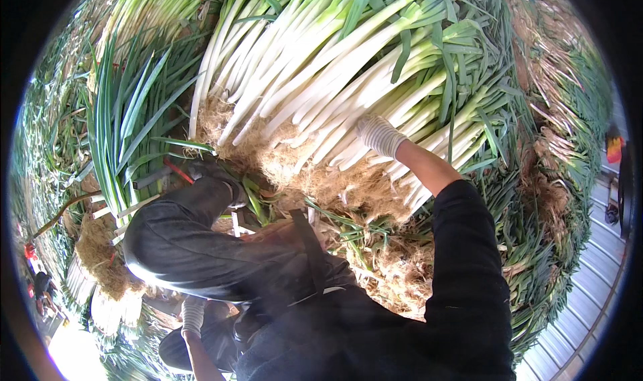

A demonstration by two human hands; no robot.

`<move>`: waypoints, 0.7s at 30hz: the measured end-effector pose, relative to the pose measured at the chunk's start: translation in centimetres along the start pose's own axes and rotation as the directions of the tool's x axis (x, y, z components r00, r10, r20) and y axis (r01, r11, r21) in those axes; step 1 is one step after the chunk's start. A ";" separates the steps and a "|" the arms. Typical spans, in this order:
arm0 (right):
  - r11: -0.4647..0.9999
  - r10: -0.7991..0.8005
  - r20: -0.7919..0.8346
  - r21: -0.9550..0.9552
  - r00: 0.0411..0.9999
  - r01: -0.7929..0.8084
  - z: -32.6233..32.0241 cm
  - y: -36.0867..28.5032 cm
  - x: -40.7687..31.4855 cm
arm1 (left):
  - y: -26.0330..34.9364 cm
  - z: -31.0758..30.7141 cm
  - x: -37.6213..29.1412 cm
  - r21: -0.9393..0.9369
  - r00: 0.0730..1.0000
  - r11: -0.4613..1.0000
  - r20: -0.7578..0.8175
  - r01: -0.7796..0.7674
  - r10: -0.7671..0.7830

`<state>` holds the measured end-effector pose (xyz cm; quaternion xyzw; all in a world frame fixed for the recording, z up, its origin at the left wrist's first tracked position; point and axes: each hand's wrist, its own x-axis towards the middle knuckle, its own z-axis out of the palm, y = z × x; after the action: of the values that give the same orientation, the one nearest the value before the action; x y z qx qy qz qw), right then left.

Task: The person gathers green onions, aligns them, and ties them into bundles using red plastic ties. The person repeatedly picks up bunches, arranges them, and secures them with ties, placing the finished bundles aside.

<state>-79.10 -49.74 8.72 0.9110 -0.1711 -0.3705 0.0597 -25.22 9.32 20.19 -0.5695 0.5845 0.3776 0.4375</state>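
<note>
A large pile of long green onions [321,74] lies in front of me, white stalks towards me and leafy tops pointing away. My right hand [380,135], in a striped knit glove, rests against the white stalks on the right side of the pile. Its fingertips are hidden, so a grip cannot be made out. Tangled brown roots [301,165] hang along the pile's near edge. Down at the lower left, my left hand [192,314] wears the same kind of glove. It is beside my dark-trousered leg, with its fingers mostly hidden.
Left of my knee stand green onions with dark leaves [125,124] and a clump of roots [100,250]. A bundle tied with red bands [166,9] lies at the upper left. More onions [557,94] are heaped at the right, beside a corrugated metal surface [593,270].
</note>
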 end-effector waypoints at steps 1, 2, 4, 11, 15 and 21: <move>0.997 -0.010 0.074 0.071 0.997 0.005 0.4 0.4 -0.2 | 0.6 -0.9 0.3 -0.069 1.000 0.997 0.007 0.029 -0.029; 1.000 -0.005 -0.054 -0.019 0.999 0.004 -2.6 -0.9 0.1 | 0.0 -1.1 -1.2 -0.167 0.994 0.980 0.012 0.110 -0.109; 0.996 0.013 -0.067 0.093 0.998 -0.007 -5.4 -0.7 -0.9 | -0.3 -1.7 -1.4 -0.312 0.983 0.934 -0.008 0.172 -0.184; 0.677 0.049 0.300 0.692 0.953 -0.252 -9.0 -0.1 2.4 | -0.5 -1.7 -0.9 -0.348 0.976 0.921 -0.055 0.178 -0.210; 0.973 -0.064 0.267 0.232 0.962 0.000 -6.8 -0.6 3.3 | -0.6 -0.3 -1.0 -0.206 0.983 0.967 -0.073 0.152 -0.170; 0.974 0.085 0.192 0.189 0.978 -0.122 -4.7 -0.9 1.7 | 2.2 0.2 -1.5 -0.148 0.958 0.985 -0.285 -0.089 0.043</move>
<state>-74.46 -49.57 10.82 0.8642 -0.2597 -0.4299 -0.0287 -27.41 10.09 21.40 -0.6305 0.6273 0.3530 0.2906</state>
